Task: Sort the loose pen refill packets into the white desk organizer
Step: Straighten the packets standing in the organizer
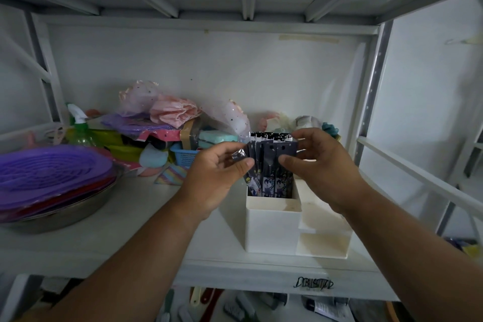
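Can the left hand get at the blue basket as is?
Probably not yet: the left hand is pinching the refill packets above the organizer. The blue basket sits just behind it, with nothing between them.

Bare shelf (pixel 146 217) lies open left of the organizer (pixel 271 227), right up to the bowl (pixel 65 214). Behind it, clutter (pixel 167 133) fills the back wall. The post (pixel 371 102) hems in the right.

The dark printed pen refill packets (pixel 270 162) have lower ends hidden inside the white plastic desk organizer (pixel 271 227); their print is too small to read.
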